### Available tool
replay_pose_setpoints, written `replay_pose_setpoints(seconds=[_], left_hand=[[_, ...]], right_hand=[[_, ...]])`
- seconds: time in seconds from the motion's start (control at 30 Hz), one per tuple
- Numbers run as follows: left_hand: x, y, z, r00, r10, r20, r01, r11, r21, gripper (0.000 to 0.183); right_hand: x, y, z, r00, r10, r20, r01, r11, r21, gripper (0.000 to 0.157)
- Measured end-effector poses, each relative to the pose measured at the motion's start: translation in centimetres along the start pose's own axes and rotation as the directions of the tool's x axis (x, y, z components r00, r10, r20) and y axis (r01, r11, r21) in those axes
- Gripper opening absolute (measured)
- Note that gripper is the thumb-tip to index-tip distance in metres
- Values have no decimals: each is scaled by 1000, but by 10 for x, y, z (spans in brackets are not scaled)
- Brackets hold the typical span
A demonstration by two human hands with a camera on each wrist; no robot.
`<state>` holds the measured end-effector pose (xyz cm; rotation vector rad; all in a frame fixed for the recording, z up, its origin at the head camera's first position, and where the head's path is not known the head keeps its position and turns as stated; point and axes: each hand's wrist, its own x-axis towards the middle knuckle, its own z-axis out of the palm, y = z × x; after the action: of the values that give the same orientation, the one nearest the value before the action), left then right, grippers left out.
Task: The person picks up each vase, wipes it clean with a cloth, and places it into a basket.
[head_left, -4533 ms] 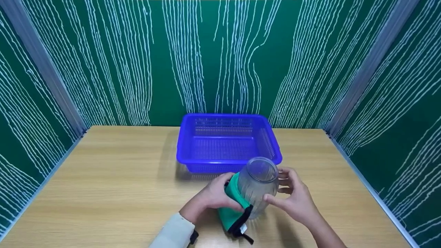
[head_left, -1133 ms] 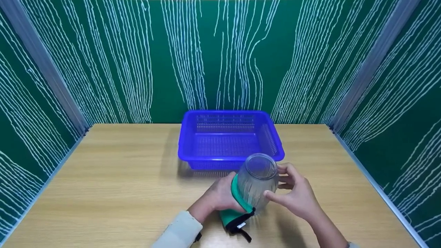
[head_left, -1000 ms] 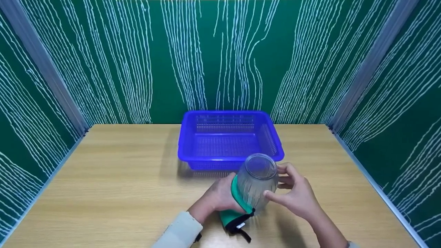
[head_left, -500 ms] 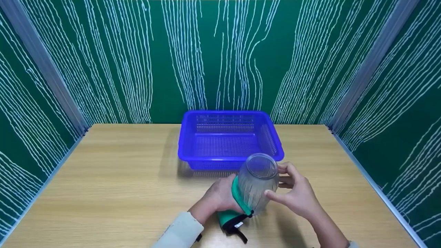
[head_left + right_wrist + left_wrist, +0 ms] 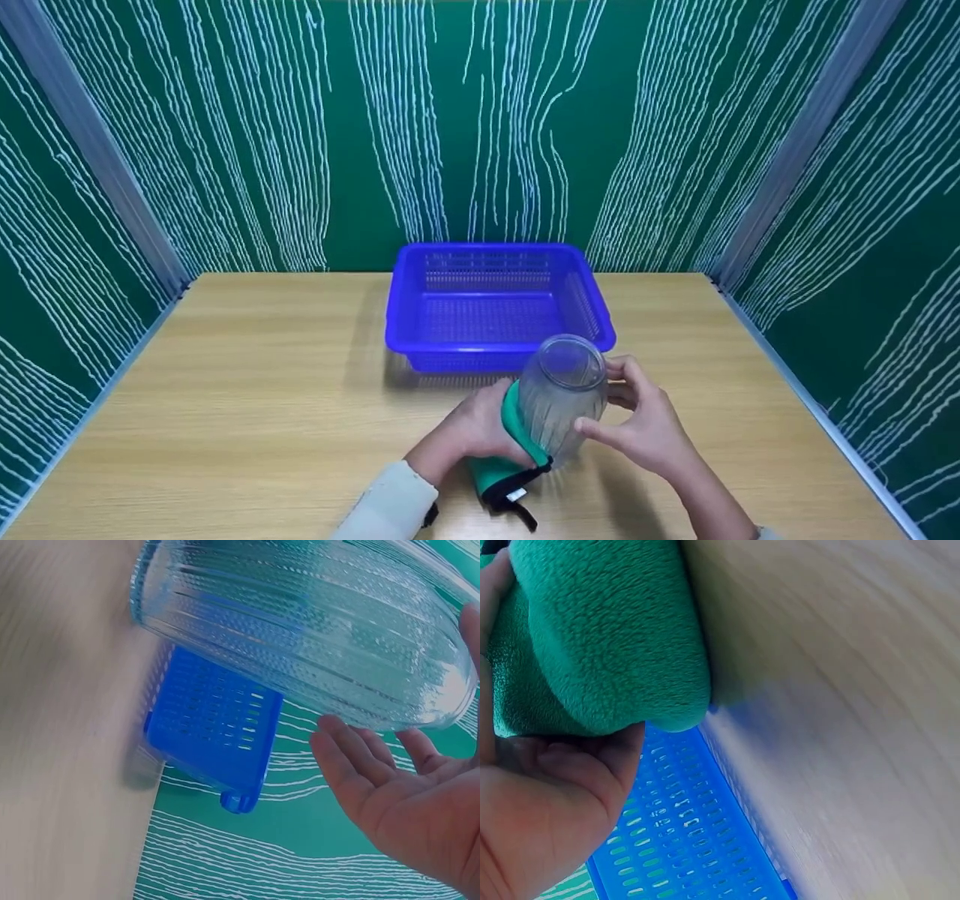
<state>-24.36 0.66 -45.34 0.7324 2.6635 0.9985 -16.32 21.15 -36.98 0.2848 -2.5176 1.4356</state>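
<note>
A clear ribbed glass jar (image 5: 568, 409) stands tilted in front of the basket, its round mouth facing up. My left hand (image 5: 484, 424) grips a folded green fleecy cloth (image 5: 491, 476) against the jar's left side. Black trim, a white tag and a dark strap hang from the cloth's lower end. In the left wrist view the fingers curl under the thick cloth (image 5: 622, 630). On the other side my right hand (image 5: 649, 424) holds the jar between thumb and fingertips. The right wrist view shows fingertips at the glass (image 5: 315, 630) near the mouth end.
A blue perforated plastic basket (image 5: 499, 348) sits at the back of the wooden table (image 5: 255, 390), just beyond the jar. Green walls (image 5: 382, 150) with white wavy lines close in the back and both sides.
Since the earliest frame, my left hand has shifted slightly right, and the cloth's lower end has moved slightly up and left. The jar and right hand stay nearly in place; the basket has not moved.
</note>
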Motion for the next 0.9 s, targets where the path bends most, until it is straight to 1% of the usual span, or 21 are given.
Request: replay_pose_setpoints(seconds=[0.1,0.2,0.33,0.43,0.53,0.67,0.9], left_hand=[[-1,0,-3,1000,15,-7,-15,1000,-17,92],[-3,1,-7,1000,23,-15,-24,999,-43,93],[-4,1,-11,999,32,-33,-36,991,-130,98],[-4,1,-12,998,37,-51,-47,977,-208,101],[-4,2,-12,997,34,-62,-51,956,-291,101],[-4,3,-14,997,22,-70,-46,930,-364,99],[-3,4,-19,992,66,-104,-100,924,-368,96]], right_hand=[[0,0,2,1000,13,-15,-13,1000,-14,66],[1,0,1,999,31,-12,-31,999,-16,68],[0,1,0,999,46,11,-46,999,-12,74],[0,2,0,998,58,22,-58,998,-1,75],[-1,2,-1,998,64,22,-64,998,0,72],[-1,2,-1,999,50,17,-50,999,-6,69],[1,5,0,999,32,15,-32,999,18,65]])
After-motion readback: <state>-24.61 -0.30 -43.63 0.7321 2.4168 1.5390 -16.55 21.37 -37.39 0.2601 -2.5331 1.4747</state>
